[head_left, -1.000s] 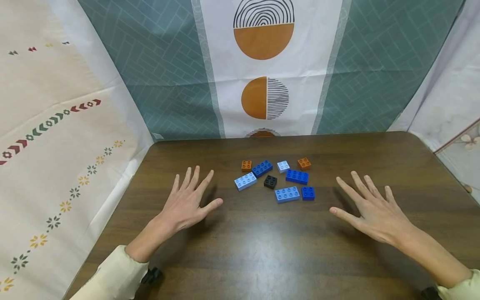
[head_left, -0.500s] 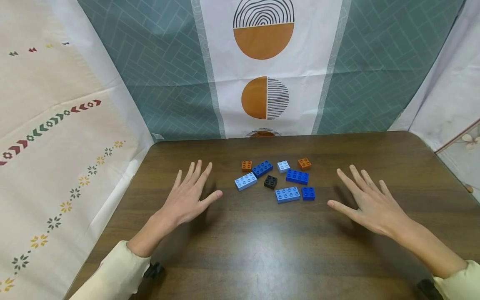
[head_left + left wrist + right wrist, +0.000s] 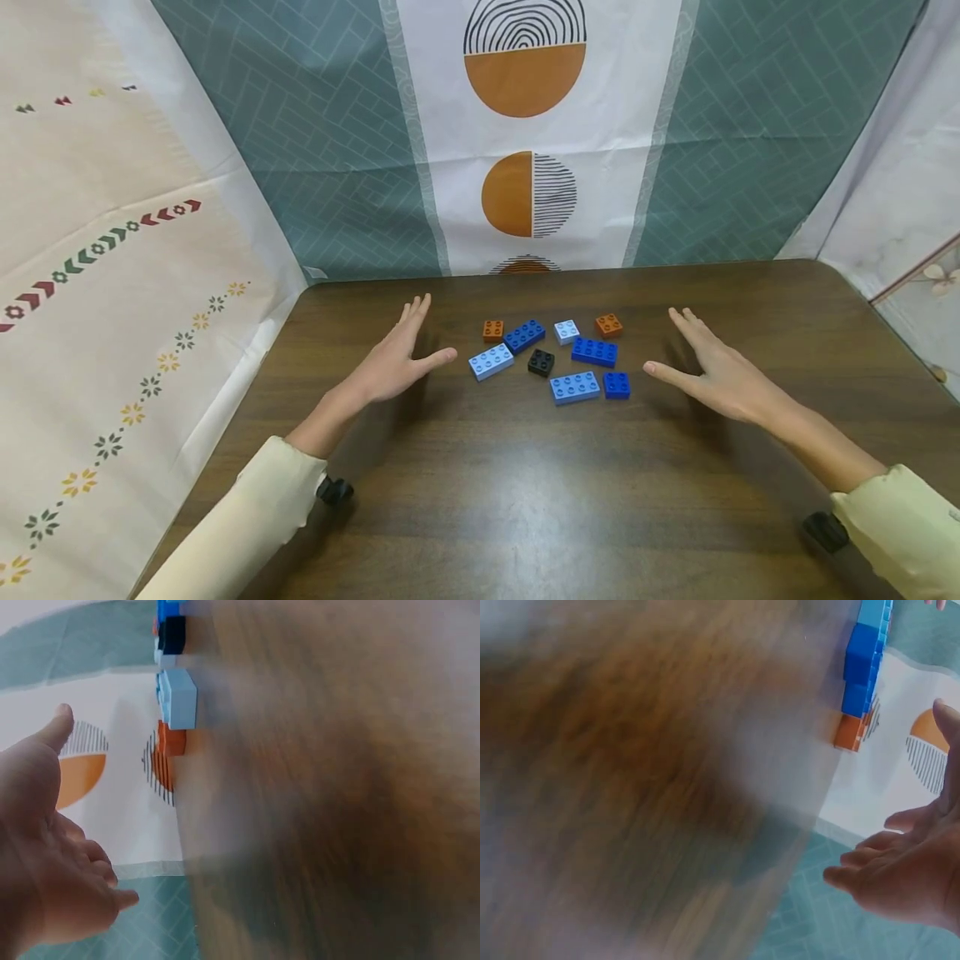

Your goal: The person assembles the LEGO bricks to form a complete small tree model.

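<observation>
Several toy building bricks lie loose on the brown table. Nearest my left hand (image 3: 393, 358) are a light blue long brick (image 3: 491, 362) and an orange square brick (image 3: 492, 331). A dark blue long brick (image 3: 524, 336), a black square brick (image 3: 541, 362) and a pale blue square brick (image 3: 566, 332) sit mid-group. To the right are a blue long brick (image 3: 594, 352), a medium blue long brick (image 3: 575, 388), a blue square brick (image 3: 617, 385) and another orange brick (image 3: 608, 325). My right hand (image 3: 720, 375) hovers right of them. Both hands hold nothing, thumbs spread from extended fingers.
The wooden table (image 3: 480, 517) spreads under both arms, its far edge against a hanging patterned cloth (image 3: 345, 167). A cream embroidered cloth (image 3: 135, 292) hangs at the left, a white one (image 3: 900, 167) at the right. Black straps sit at both wrists.
Both hands have moved forward and inward toward the bricks, turning from palms down to more sideways. The fingers have drawn closer together. The bricks have stayed put.
</observation>
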### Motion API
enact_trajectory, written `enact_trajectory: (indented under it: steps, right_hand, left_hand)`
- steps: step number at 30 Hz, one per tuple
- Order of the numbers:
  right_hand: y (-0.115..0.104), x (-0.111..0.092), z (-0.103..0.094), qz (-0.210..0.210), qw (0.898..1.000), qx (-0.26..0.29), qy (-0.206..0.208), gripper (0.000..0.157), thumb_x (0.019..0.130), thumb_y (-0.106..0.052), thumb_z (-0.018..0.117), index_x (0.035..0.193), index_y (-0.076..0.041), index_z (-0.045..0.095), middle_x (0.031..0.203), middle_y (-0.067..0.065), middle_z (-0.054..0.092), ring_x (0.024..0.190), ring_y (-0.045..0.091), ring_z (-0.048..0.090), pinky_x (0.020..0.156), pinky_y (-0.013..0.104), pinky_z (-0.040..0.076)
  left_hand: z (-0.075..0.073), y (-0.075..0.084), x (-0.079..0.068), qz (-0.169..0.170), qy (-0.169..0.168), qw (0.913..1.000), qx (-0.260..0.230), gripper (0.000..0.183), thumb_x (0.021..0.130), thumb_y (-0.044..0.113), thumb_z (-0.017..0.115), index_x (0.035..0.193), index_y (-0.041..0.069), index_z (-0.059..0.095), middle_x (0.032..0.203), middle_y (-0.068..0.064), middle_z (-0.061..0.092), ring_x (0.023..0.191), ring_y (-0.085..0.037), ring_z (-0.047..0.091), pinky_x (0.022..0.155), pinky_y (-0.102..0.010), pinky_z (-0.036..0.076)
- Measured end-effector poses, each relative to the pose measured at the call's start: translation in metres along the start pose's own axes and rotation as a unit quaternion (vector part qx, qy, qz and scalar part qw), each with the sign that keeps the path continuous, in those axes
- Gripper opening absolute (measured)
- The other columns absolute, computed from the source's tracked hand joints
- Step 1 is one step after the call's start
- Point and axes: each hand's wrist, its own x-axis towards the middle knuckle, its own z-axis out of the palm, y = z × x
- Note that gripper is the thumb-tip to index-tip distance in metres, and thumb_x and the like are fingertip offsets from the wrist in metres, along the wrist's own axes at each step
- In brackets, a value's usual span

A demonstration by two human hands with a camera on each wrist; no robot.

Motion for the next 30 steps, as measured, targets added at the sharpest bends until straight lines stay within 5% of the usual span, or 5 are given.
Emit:
enact_trajectory:
  steps: [8, 17, 30]
  right_hand:
    - [-0.002, 0.024, 0.008, -0.034, 0.999, 0.023, -0.007, 0.106, 0.102, -0.051, 0.069, 0.17, -0.004, 0.003, 0.175, 0.025, 0.004, 0.154, 0.057, 0.019, 0.116, 0.077, 0.024]
    - [-0.002, 0.054, 0.015, -0.076, 0.991, 0.112, -0.01, 0.083, 0.104, -0.018, 0.072, 0.167, 0.004, 0.02, 0.17, 0.031, 0.02, 0.149, 0.059, 0.03, 0.116, 0.069, 0.033]
    - [-0.007, 0.083, 0.02, -0.051, 0.983, 0.174, 0.003, 0.065, 0.105, -0.01, 0.069, 0.16, 0.005, 0.039, 0.163, 0.027, 0.04, 0.148, 0.047, 0.041, 0.117, 0.058, 0.039]
  left_hand:
    - [0.008, 0.001, 0.03, -0.012, -0.033, 0.9976, -0.06, 0.107, 0.098, 0.069, 0.063, 0.172, 0.029, -0.004, 0.178, -0.001, -0.003, 0.163, -0.029, 0.002, 0.128, -0.062, 0.014]
    - [0.025, -0.001, 0.061, 0.007, -0.035, 0.9908, -0.13, 0.089, 0.105, 0.037, 0.07, 0.171, 0.012, 0.016, 0.176, -0.009, 0.019, 0.159, -0.033, 0.026, 0.127, -0.052, 0.026]
    - [0.044, 0.001, 0.08, 0.016, -0.019, 0.9841, -0.176, 0.065, 0.105, 0.013, 0.07, 0.162, 0.001, 0.04, 0.165, -0.015, 0.043, 0.148, -0.03, 0.047, 0.119, -0.042, 0.042]
